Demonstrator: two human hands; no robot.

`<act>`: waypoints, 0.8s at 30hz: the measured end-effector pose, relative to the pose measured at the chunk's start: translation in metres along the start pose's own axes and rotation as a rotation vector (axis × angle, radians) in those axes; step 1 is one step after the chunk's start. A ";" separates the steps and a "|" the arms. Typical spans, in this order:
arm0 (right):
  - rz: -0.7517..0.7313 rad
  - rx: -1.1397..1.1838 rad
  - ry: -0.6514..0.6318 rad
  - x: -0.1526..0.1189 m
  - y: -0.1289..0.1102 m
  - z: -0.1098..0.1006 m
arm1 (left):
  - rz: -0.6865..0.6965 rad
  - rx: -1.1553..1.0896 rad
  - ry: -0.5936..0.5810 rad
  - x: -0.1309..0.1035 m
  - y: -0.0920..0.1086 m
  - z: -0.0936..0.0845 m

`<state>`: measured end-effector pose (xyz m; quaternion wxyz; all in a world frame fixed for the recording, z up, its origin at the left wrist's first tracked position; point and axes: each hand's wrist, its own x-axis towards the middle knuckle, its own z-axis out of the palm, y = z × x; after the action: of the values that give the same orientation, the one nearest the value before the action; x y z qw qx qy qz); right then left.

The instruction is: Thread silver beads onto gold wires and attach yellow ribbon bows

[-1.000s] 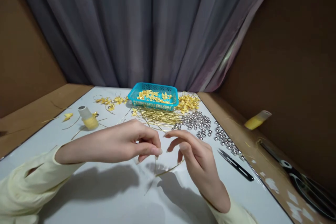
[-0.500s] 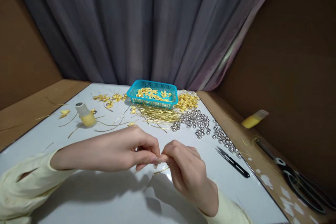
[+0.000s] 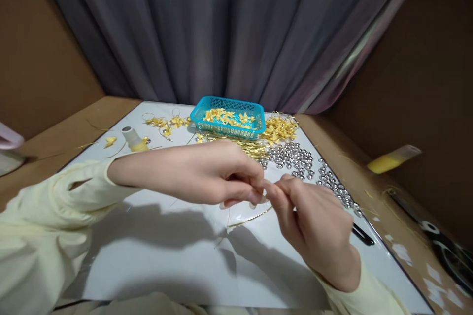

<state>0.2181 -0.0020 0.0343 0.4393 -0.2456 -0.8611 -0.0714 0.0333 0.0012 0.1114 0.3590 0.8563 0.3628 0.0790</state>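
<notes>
Pinching gold wire (image 3: 251, 219), L hand (image 3: 218, 174); R hand (image 3: 316, 216) pinched closed, touching L's, contents unclear.

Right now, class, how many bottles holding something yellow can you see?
2. One bottle stands on the white tabletop, partly hidden by the left forearm; the other bottle is at right, beyond the tabletop's edge. More could be hidden.

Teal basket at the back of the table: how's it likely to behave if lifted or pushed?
The teal basket is probably light for its size, given its perforated walls. Being low and wide, it would likely slide rather than tip. The yellow flowers lying inside would probably shift if it tilted.
</notes>
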 end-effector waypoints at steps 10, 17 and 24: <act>0.609 0.533 0.041 -0.017 0.013 0.000 | 0.016 -0.120 0.074 0.003 -0.017 0.011; 1.059 0.917 -0.054 -0.062 -0.030 0.006 | -0.024 -0.164 0.245 -0.010 -0.025 0.044; 1.341 1.110 0.206 -0.039 -0.067 0.023 | 0.031 -0.138 0.347 -0.012 -0.023 0.069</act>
<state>0.1887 -0.0662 -0.0040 0.5205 -0.4429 -0.4018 0.6094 0.0382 -0.0343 0.0474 0.3479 0.8085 0.3998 0.2557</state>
